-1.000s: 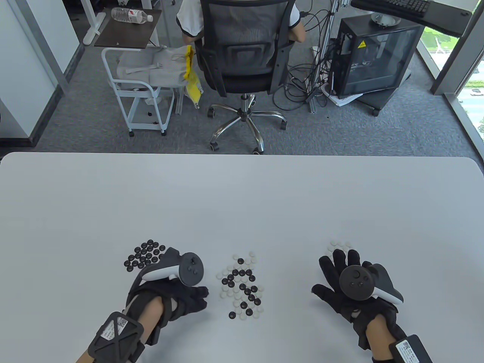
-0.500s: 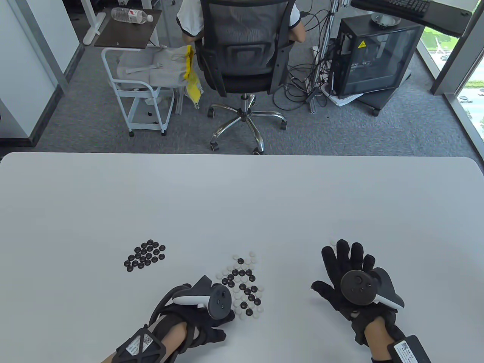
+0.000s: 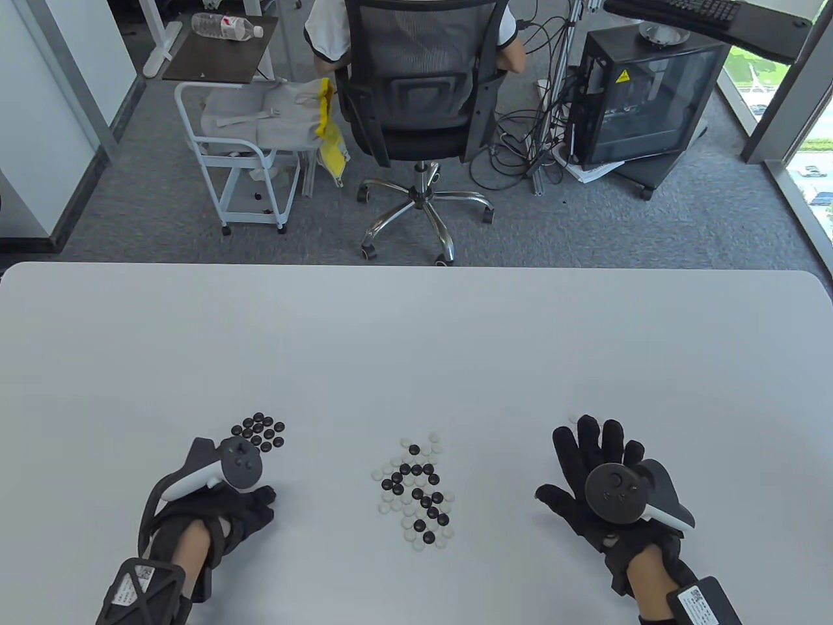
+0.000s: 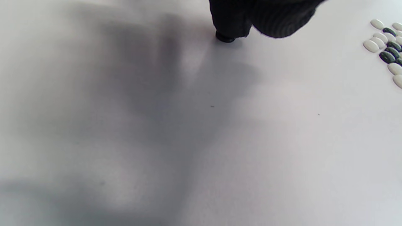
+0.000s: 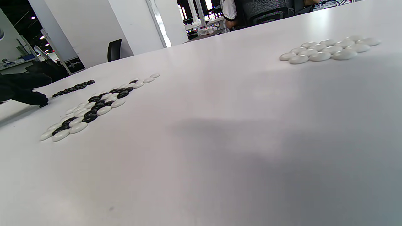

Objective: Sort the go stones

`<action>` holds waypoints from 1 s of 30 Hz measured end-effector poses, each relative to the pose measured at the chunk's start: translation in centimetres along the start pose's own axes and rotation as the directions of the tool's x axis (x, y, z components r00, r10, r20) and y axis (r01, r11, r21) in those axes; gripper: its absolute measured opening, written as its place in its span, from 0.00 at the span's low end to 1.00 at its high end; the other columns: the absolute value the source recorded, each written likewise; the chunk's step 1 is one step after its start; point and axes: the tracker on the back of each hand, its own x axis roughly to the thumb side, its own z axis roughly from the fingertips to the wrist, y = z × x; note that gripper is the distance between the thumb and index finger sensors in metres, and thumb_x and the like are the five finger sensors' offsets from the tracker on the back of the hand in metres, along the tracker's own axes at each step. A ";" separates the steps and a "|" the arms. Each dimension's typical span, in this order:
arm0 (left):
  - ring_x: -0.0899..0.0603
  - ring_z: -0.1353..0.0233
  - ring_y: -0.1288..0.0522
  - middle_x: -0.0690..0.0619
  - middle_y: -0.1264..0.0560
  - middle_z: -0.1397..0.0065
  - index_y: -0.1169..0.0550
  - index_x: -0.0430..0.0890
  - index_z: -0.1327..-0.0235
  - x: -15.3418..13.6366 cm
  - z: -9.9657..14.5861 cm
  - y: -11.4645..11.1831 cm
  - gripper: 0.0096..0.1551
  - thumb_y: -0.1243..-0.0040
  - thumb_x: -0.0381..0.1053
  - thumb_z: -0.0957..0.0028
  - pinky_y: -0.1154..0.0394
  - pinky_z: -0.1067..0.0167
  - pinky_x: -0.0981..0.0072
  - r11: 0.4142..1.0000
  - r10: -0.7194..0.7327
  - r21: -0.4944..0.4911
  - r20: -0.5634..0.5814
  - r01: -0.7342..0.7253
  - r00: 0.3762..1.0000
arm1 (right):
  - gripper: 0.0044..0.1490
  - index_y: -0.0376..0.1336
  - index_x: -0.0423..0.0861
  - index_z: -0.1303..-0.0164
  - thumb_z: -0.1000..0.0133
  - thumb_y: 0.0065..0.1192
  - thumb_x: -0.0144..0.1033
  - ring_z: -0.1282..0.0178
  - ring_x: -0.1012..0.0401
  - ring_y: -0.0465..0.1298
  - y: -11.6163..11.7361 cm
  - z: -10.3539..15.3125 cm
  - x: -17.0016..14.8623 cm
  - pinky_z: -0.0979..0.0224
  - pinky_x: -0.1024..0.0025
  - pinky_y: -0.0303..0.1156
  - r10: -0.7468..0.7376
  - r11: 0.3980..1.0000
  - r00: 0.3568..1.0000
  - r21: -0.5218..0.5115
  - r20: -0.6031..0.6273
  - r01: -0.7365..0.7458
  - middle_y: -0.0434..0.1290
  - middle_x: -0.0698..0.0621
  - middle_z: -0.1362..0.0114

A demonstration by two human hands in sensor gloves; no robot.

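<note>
Taking the mixed cluster of small glossy black and white Go stones [image 3: 416, 495] near the front middle of the flat white table [image 3: 416, 338] as the landmark, the scene runs as follows. Well to its left lies the group of black Go stones [image 3: 260, 430], all one colour and packed closely together. The black-gloved left hand [image 3: 221, 514] sits just in front of that black group, its tracker covering the group's nearer stones in the table view. In the left wrist view, its fingertips [image 4: 232, 18] pinch a single black stone [image 4: 225, 37] right at the table surface. The landmark cluster itself lies loose, black and white stones touching one another. Well to its right, the black-gloved right hand [image 3: 599, 482] hovers palm down with its fingers spread, holding nothing. Beyond those fingers sits the group of white Go stones [image 5: 329, 48], mostly hidden under the hand in the table view.
</note>
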 end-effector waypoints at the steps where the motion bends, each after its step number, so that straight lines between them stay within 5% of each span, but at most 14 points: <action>1: 0.23 0.27 0.81 0.35 0.77 0.20 0.39 0.57 0.16 -0.7 -0.2 0.3 0.35 0.56 0.60 0.39 0.71 0.41 0.15 0.999 0.033 0.005 -0.013 -0.033 0.999 | 0.58 0.29 0.27 0.12 0.34 0.37 0.56 0.30 0.21 0.20 0.0 0.0 0.0 0.40 0.15 0.22 -0.002 1.000 1.000 0.002 -0.001 0.002 0.23 0.14 0.20; 9: 0.23 0.28 0.82 0.35 0.78 0.21 0.42 0.58 0.15 -3.5 -1.3 1.6 0.37 0.58 0.61 0.40 0.72 0.41 0.15 0.989 0.146 0.018 -0.087 -0.145 0.985 | 0.58 0.29 0.27 0.12 0.34 0.37 0.56 0.30 0.21 0.20 -0.1 0.0 -0.1 0.40 0.15 0.22 -0.017 1.000 1.000 0.009 -0.004 0.017 0.23 0.14 0.20; 20: 0.23 0.28 0.82 0.35 0.79 0.21 0.43 0.57 0.14 -3.8 -1.3 2.4 0.38 0.58 0.62 0.41 0.72 0.41 0.15 0.981 0.195 0.026 -0.108 -0.193 0.975 | 0.58 0.29 0.27 0.12 0.34 0.37 0.56 0.30 0.21 0.20 -0.1 0.0 -0.2 0.40 0.15 0.22 -0.030 0.999 1.000 0.018 0.001 0.030 0.23 0.14 0.20; 25: 0.24 0.28 0.83 0.35 0.81 0.21 0.47 0.55 0.13 -1.7 1.7 4.7 0.40 0.58 0.62 0.40 0.73 0.41 0.15 0.974 0.159 0.169 -0.028 -0.152 0.987 | 0.58 0.29 0.27 0.12 0.34 0.37 0.56 0.30 0.21 0.20 -0.1 0.0 -0.2 0.40 0.15 0.23 -0.030 0.999 1.000 0.022 0.004 0.030 0.24 0.14 0.20; 30: 0.24 0.26 0.84 0.34 0.81 0.20 0.60 0.50 0.13 1.5 7.2 8.0 0.48 0.58 0.64 0.38 0.74 0.39 0.15 0.858 -0.014 0.514 0.007 0.008 1.000 | 0.58 0.29 0.27 0.12 0.34 0.37 0.56 0.29 0.21 0.21 0.0 -0.1 -0.2 0.40 0.15 0.23 -0.030 0.999 1.000 0.030 0.007 0.030 0.24 0.14 0.20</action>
